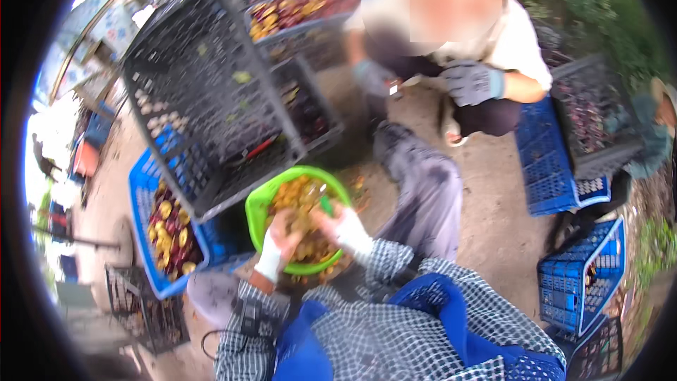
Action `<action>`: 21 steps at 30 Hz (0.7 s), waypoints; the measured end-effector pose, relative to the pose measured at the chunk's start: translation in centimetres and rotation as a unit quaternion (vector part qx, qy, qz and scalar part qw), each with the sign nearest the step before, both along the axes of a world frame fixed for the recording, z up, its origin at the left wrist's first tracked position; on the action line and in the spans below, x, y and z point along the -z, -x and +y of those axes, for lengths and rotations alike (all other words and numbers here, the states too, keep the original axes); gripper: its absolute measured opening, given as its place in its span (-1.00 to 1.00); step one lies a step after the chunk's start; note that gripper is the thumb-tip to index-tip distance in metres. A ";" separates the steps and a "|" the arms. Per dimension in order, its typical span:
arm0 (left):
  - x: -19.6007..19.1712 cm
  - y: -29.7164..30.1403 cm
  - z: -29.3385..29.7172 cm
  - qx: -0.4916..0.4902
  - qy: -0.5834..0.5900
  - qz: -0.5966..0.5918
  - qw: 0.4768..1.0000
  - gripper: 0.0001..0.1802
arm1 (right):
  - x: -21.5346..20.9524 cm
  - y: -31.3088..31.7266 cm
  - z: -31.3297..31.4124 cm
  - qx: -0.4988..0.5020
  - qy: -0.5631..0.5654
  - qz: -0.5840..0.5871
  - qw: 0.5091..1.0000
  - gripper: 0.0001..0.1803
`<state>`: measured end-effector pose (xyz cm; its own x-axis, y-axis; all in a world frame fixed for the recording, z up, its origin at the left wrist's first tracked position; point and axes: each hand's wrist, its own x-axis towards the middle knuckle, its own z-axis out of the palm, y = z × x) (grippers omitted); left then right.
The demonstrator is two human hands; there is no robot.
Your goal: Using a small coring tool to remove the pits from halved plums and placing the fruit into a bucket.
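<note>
- At the picture's centre, a round bright-green plastic basin (262, 206) is seen, heaped with cut yellow-brown fruit pieces (300, 197); it appears to be kept close before the knees so both hands reach it easily.
- The left hand (281, 234), wrapped in white cloth at the wrist, is laid over the basin's 6 o'clock edge; its fingers are curled among the fruit, though whether a piece is gripped cannot be told.
- The right hand (340, 224), likewise wrapped in white, is held at the basin's 4 o'clock side, fingers partly closed near a small green object; what is grasped cannot be told.
- At 9 o'clock from the basin, a blue latticed plastic crate (143, 190) holding halved purple-and-yellow fruit is set.
- At 11 o'clock, a large black mesh plastic crate (204, 92) is tilted on its side, seemingly propped against other crates.
- At 1 o'clock, another person's grey-gloved hand (471, 82) is rested on a bent knee.
- At 4 o'clock, further blue crates (580, 289) are stood on bare packed soil.
</note>
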<state>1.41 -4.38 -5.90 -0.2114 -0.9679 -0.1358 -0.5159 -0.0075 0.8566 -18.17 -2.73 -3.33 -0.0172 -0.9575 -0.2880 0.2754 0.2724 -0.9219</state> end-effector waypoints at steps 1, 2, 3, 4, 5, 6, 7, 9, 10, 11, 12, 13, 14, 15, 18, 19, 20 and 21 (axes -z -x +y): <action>-2.4 0.7 0.2 -0.028 -0.057 0.080 0.995 -0.46 | -1.2 0.2 0.2 -0.015 -0.008 -0.026 1.000 -0.75; -5.2 1.2 0.8 -0.070 -0.139 0.152 0.976 -0.49 | -2.3 0.5 0.5 -0.035 -0.015 -0.054 0.998 -0.73; -6.4 1.4 1.0 -0.093 -0.179 0.237 0.950 -0.54 | -2.1 0.6 0.5 -0.051 -0.002 -0.052 0.997 -0.72; -7.3 2.0 1.2 -0.126 -0.193 0.299 0.926 -0.54 | -1.9 0.6 0.5 -0.063 0.014 -0.049 0.997 -0.72; -7.7 2.2 1.4 -0.131 -0.204 0.351 0.905 -0.53 | -1.6 0.8 0.8 -0.109 0.009 -0.003 0.994 -0.65; -8.1 2.1 1.4 -0.128 -0.212 0.403 0.881 -0.51 | -1.8 1.0 0.9 -0.148 0.008 0.047 0.988 -0.59; -8.0 1.9 1.5 -0.119 -0.218 0.427 0.869 -0.50 | -2.0 1.3 1.0 -0.178 0.026 0.122 0.976 -0.56; -7.7 1.3 1.7 -0.095 -0.230 0.473 0.845 -0.47 | -0.9 0.8 1.3 -0.174 0.079 0.171 0.966 -0.56; -7.3 1.0 1.8 -0.083 -0.226 0.476 0.846 -0.47 | -1.0 0.7 1.4 -0.170 0.104 0.198 0.960 -0.56; -6.6 0.5 2.0 -0.069 -0.223 0.478 0.847 -0.47 | -1.4 0.7 1.5 -0.165 0.119 0.201 0.958 -0.55; -5.9 0.2 2.1 -0.055 -0.220 0.480 0.848 -0.46 | -1.4 0.6 1.5 -0.169 0.122 0.211 0.955 -0.56; -5.4 0.0 2.1 -0.050 -0.220 0.509 0.831 -0.46 | -1.4 0.6 1.5 -0.174 0.126 0.220 0.952 -0.57; -4.9 -0.1 2.0 -0.044 -0.219 0.538 0.813 -0.45 | -1.4 0.5 1.5 -0.178 0.130 0.230 0.948 -0.58; -4.4 -0.2 2.1 -0.038 -0.218 0.566 0.794 -0.43 | -1.4 0.5 1.6 -0.189 0.127 0.245 0.942 -0.59; -5.2 1.6 1.7 -0.133 -0.184 0.518 0.825 -0.41 | -1.4 0.4 1.8 -0.204 0.135 0.298 0.923 -0.63; -4.7 2.0 1.6 -0.151 -0.171 0.506 0.832 -0.37 | -1.3 0.3 1.9 -0.200 0.150 0.320 0.914 -0.64; -4.4 1.5 1.5 -0.149 -0.198 0.489 0.836 -0.36 | -1.3 0.2 2.1 -0.196 0.165 0.340 0.905 -0.65; -4.1 0.8 1.4 -0.147 -0.225 0.472 0.840 -0.34 | -1.3 0.1 2.2 -0.191 0.169 0.346 0.903 -0.66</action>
